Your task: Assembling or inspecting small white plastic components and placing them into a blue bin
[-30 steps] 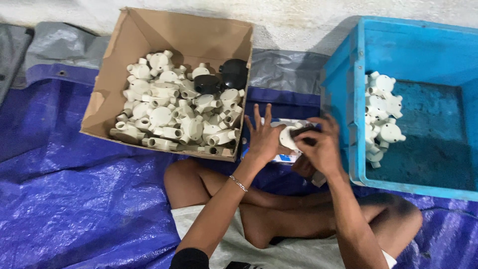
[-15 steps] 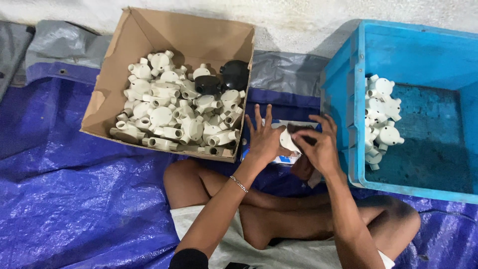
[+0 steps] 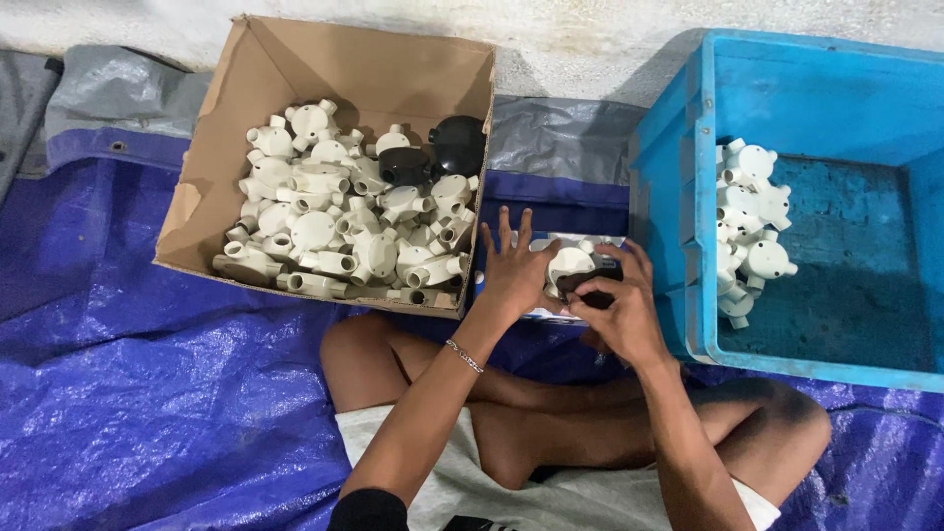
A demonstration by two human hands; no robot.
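Observation:
My left hand holds a round white plastic junction box from its left side, fingers spread upward. My right hand presses a small dark tool or part against the fitting's lower edge. Both hands work above a small white and blue box lying on the tarp between my knees. A cardboard box at the left holds several white junction boxes and two black ones. To the right, a blue plastic crate holds several more white fittings.
A blue tarp covers the floor, with a grey sheet at the back left. My crossed bare legs lie below the hands. A pale wall runs along the top.
The hands have shifted slightly; my right hand has lowered onto the fitting's lower edge while the left keeps holding it.

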